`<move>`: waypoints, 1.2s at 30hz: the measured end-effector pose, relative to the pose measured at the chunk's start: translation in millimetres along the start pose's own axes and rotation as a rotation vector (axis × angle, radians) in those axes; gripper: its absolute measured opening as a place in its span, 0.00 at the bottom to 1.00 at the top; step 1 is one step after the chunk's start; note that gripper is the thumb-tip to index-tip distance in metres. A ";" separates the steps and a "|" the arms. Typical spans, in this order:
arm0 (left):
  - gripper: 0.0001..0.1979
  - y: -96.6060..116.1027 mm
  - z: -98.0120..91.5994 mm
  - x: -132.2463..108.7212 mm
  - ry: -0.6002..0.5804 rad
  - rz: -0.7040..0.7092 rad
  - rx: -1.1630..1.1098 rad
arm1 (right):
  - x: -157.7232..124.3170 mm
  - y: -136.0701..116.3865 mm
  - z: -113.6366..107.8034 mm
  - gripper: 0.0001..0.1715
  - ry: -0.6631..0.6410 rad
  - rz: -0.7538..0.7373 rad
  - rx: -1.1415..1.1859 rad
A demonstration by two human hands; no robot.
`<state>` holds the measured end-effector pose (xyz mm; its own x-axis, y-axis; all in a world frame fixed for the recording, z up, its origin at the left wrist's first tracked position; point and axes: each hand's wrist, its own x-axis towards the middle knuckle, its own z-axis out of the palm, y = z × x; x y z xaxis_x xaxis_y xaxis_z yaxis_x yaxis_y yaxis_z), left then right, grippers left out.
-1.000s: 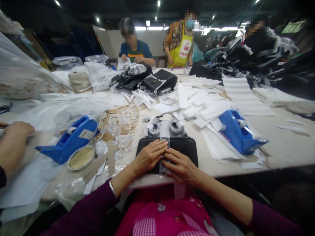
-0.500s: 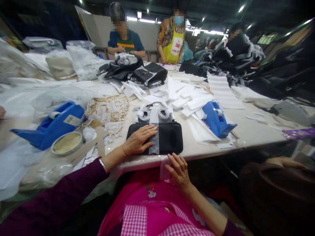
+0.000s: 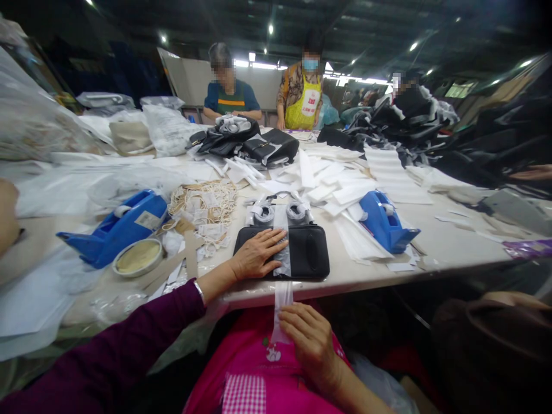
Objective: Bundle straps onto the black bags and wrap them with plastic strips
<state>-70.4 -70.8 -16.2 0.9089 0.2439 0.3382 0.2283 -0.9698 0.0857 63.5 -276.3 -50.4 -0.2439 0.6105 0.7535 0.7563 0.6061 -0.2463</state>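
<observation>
A black bag (image 3: 309, 259) lies flat at the table's near edge, with two wrapped strap coils (image 3: 297, 213) along its far side. A whitish translucent strip (image 3: 283, 261) runs over its middle, and a length of the same kind of strip (image 3: 283, 293) hangs past the table edge in front of the bag. My left hand (image 3: 260, 253) rests flat on the bag, its fingers outstretched over the strip. Below the edge, my right hand (image 3: 309, 339) has its curled fingers at the hanging length, gripping it; the thumb is hidden.
Blue tape dispensers stand left (image 3: 118, 227) and right (image 3: 386, 221). Beside the left one are a tape roll (image 3: 138, 257) and a heap of corded tags (image 3: 207, 210). White foam sheets (image 3: 328, 172) and black bags (image 3: 269, 146) lie beyond. Two people (image 3: 230, 95) work across the table.
My right hand has moved down, its fingers now curled, and more of the hanging strip shows. My left hand stays on the bag. The whole view has shifted slightly.
</observation>
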 end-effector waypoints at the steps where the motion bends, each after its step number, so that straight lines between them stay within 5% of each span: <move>1: 0.29 -0.1 -0.1 0.2 -0.004 -0.006 0.001 | 0.3 -2.0 1.1 0.13 0.001 0.001 0.006; 14: 0.31 -3.8 1.1 2.3 -0.020 -0.060 0.006 | 15.9 -5.8 1.2 0.14 0.033 -0.145 -0.025; 18: 0.29 -1.4 -1.8 2.4 -0.015 -0.054 -0.003 | 51.4 -2.9 -15.4 0.16 0.042 0.006 0.100; 23: 0.27 2.3 -1.8 1.0 0.049 -0.058 -0.007 | 107.1 30.3 -21.8 0.13 0.038 0.319 0.107; 26: 0.25 0.6 1.9 -0.6 0.077 -0.031 -0.053 | 129.6 57.6 -12.9 0.10 -0.004 0.387 0.062; 36: 0.18 -6.0 1.1 -4.7 0.184 -0.153 -0.348 | 142.9 115.0 16.6 0.08 -0.156 0.492 0.039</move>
<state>-75.6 -66.1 -19.3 0.7892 0.4118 0.4556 0.1960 -0.8719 0.4487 105.5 -110.9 18.8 0.0454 0.8952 0.4433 0.7820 0.2443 -0.5734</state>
